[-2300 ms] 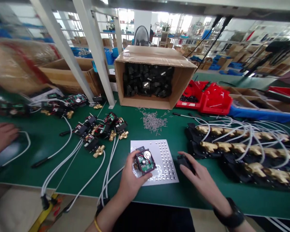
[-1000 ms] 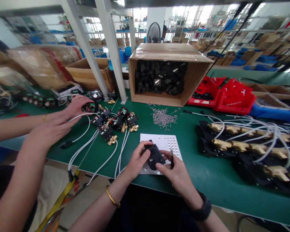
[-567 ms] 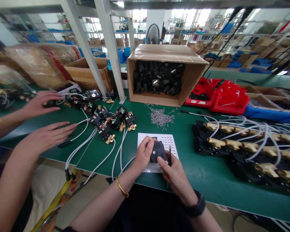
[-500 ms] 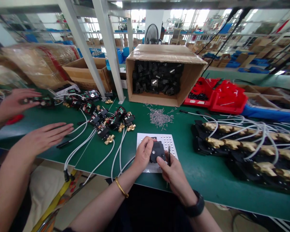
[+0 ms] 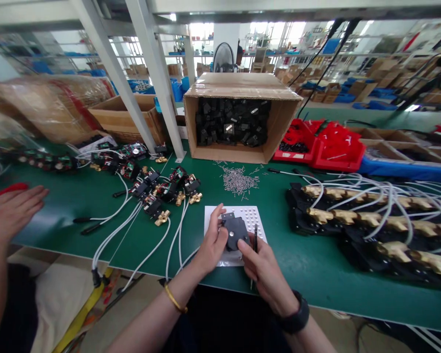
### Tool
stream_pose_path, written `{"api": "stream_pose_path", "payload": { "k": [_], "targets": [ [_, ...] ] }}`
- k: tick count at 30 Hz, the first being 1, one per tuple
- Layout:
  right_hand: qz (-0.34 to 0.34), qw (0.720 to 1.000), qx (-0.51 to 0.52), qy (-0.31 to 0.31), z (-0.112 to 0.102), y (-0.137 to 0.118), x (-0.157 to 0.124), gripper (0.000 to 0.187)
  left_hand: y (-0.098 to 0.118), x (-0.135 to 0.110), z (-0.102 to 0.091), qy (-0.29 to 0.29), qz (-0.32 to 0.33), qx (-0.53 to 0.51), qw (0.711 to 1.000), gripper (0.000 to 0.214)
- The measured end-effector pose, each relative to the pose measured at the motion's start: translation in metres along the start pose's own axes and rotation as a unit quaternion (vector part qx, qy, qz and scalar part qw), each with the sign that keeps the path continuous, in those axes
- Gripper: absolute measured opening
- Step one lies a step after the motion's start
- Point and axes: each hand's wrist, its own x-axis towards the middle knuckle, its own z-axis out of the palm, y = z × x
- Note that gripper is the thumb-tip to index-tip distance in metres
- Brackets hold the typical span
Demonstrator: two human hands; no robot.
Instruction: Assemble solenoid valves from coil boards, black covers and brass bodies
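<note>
Case point(image 5: 236, 234) over sheet point(image 5: 209, 214), held both sides: left hand point(image 5: 212, 245) clamped at 9 o'clock, right hand point(image 5: 263, 263) pinching at 4 and gripping slim tool point(image 5: 255, 238), roughly 12–6. Flat face up, tab point(image 5: 228, 216) at 11, long axis roughly 11–5. Pin pile point(image 5: 238, 180) at 12.

Black housing point(image 5: 237, 226): squarish body, smooth dark cover face turned up toward the camera, slightly tilted; one small bright round disc point(image 5: 231, 234) on that face. A flat tab projects at its far edge. Held above a white sheet point(image 5: 210, 213) — left hand point(image 5: 212, 245) at its left side, right hand point(image 5: 262, 262) at the near right corner. Slim dark tool point(image 5: 256, 238): gripped in the right hand, lengthwise — lower tip pointing toward the bench's near edge.
</note>
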Motion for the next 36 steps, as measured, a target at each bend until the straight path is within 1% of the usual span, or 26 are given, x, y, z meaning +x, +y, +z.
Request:
{"api": "stream_pose_path", "payload": {
  "k": [2, 3, 5, 6, 7, 8, 9, 10, 12, 13, 14, 15, 16, 17, 18, 19, 20, 21, 22, 24, 25, 26, 28, 31, 33, 36],
  "targets": [
    [0.017, 1.0, 0.01, -0.024, -0.013, -0.01, -0.005, 0.04, 0.009, -0.015, -0.016, -0.023, -0.043, 0.06, 0.997, 0.088],
    [0.019, 0.999, 0.005, -0.041, -0.022, -0.015, -0.008, 0.039, 0.016, -0.023, -0.028, -0.036, -0.089, 0.093, 0.991, 0.09],
    [-0.014, 0.996, -0.048, -0.075, -0.038, -0.028, -0.013, 0.039, 0.033, -0.031, -0.058, -0.093, -0.172, 0.143, 0.97, 0.057],
    [-0.052, 0.99, -0.108, -0.08, -0.045, -0.033, -0.014, 0.041, 0.043, -0.031, -0.073, -0.099, -0.18, 0.193, 0.959, 0.037],
    [-0.104, 0.974, -0.187, -0.076, -0.051, -0.037, -0.014, 0.041, 0.053, -0.027, -0.089, -0.058, -0.154, 0.267, 0.95, 0.028],
    [-0.166, 0.944, -0.278, -0.063, -0.054, -0.039, -0.011, 0.041, 0.062, -0.019, -0.103, -0.001, -0.111, 0.34, 0.934, 0.026],
    [-0.228, 0.898, -0.374, -0.048, -0.056, -0.04, -0.006, 0.041, 0.069, -0.008, -0.114, 0.066, -0.056, 0.403, 0.911, 0.026],
    [-0.285, 0.837, -0.467, -0.033, -0.056, -0.038, 0.002, 0.041, 0.075, 0.006, -0.123, 0.131, -0.005, 0.446, 0.886, 0.025],
    [-0.368, 0.702, -0.61, -0.019, -0.054, -0.031, 0.02, 0.043, 0.08, 0.041, -0.13, 0.235, 0.088, 0.469, 0.847, 0.029],
    [-0.393, 0.643, -0.658, -0.022, -0.052, -0.026, 0.028, 0.044, 0.08, 0.058, -0.129, 0.281, 0.125, 0.466, 0.83, 0.041],
    [-0.409, 0.595, -0.692, -0.025, -0.051, -0.022, 0.036, 0.045, 0.077, 0.074, -0.125, 0.324, 0.144, 0.452, 0.819, 0.059],
    [-0.422, 0.56, -0.712, -0.031, -0.05, -0.017, 0.04, 0.046, 0.073, 0.089, -0.119, 0.345, 0.146, 0.427, 0.823, 0.078],
    [-0.431, 0.537, -0.724, -0.038, -0.051, -0.013, 0.042, 0.047, 0.067, 0.1, -0.111, 0.356, 0.134, 0.392, 0.837, 0.091],
    [-0.436, 0.524, -0.73, -0.045, -0.052, -0.01, 0.042, 0.048, 0.06, 0.108, -0.103, 0.357, 0.118, 0.351, 0.857, 0.098],
    [-0.438, 0.521, -0.731, -0.054, -0.055, -0.007, 0.039, 0.049, 0.052, 0.113, -0.094, 0.352, 0.105, 0.307, 0.878, 0.1],
    [-0.436, 0.527, -0.727, -0.064, -0.058, -0.005, 0.034, 0.049, 0.043, 0.116, -0.085, 0.345, 0.096, 0.262, 0.896, 0.097],
    [-0.432, 0.544, -0.716, -0.072, -0.061, -0.004, 0.03, 0.049, 0.034, 0.116, -0.077, 0.334, 0.089, 0.22, 0.912, 0.091],
    [-0.425, 0.574, -0.697, -0.069, -0.065, -0.005, 0.027, 0.046, 0.025, 0.116, -0.068, 0.317, 0.082, 0.187, 0.926, 0.081],
    [-0.407, 0.619, -0.67, -0.047, -0.068, -0.008, 0.026, 0.04, 0.016, 0.115, -0.06, 0.293, 0.072, 0.163, 0.939, 0.069],
    [-0.338, 0.713, -0.613, 0.041, -0.072, -0.019, 0.037, 0.029, 0.0, 0.115, -0.043, 0.217, 0.046, 0.149, 0.964, 0.045],
    [-0.289, 0.75, -0.588, 0.093, -0.072, -0.027, 0.048, 0.026, -0.006, 0.117, -0.035, 0.171, 0.037, 0.156, 0.972, 0.036],
    [-0.246, 0.766, -0.579, 0.13, -0.071, -0.036, 0.062, 0.023, -0.011, 0.12, -0.027, 0.125, 0.033, 0.17, 0.977, 0.028],
    [-0.195, 0.772, -0.586, 0.146, -0.067, -0.05, 0.093, 0.015, -0.019, 0.128, -0.013, 0.039, 0.044, 0.205, 0.977, 0.015],
    [-0.135, 0.767, -0.606, 0.163, -0.057, -0.058, 0.131, 0.006, -0.021, 0.142, 0.0, -0.06, 0.086, 0.265, 0.959, 0.017],
    [-0.109, 0.763, -0.615, 0.166, -0.05, -0.055, 0.143, 0.008, -0.02, 0.15, 0.003, -0.115, 0.103, 0.299, 0.942, 0.014],
    [-0.097, 0.766, -0.617, 0.153, -0.043, -0.05, 0.145, 0.007, -0.018, 0.16, 0.004, -0.173, 0.104, 0.329, 0.923, 0.01]
  ]
}}
